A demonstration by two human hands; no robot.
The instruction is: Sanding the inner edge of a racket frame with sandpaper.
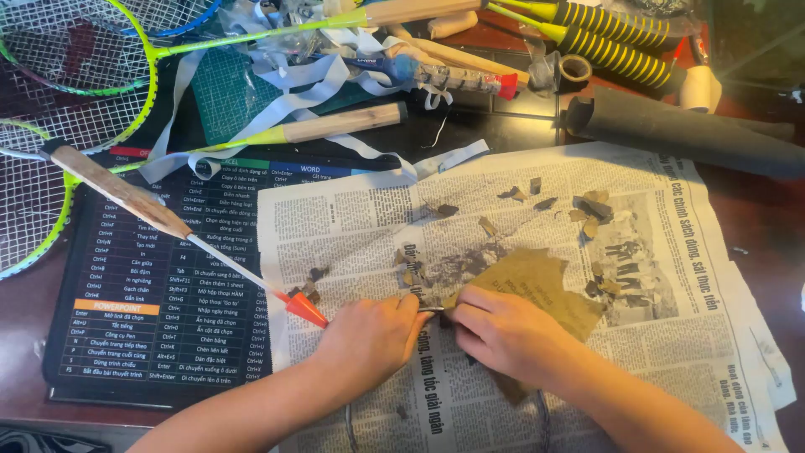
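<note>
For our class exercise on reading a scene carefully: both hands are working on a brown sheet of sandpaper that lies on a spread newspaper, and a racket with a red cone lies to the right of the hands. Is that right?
Not quite. The head view shows the racket with the red cone lying to the left of the left hand, not the right. The rest holds: the left hand and right hand work at the brown sheet of sandpaper on the spread newspaper.

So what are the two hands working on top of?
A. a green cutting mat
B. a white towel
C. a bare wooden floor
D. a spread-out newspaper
D: both the left hand and the right hand rest on a spread-out newspaper, pressing a brown sheet of paper, with small torn brown scraps scattered over the print.
</note>
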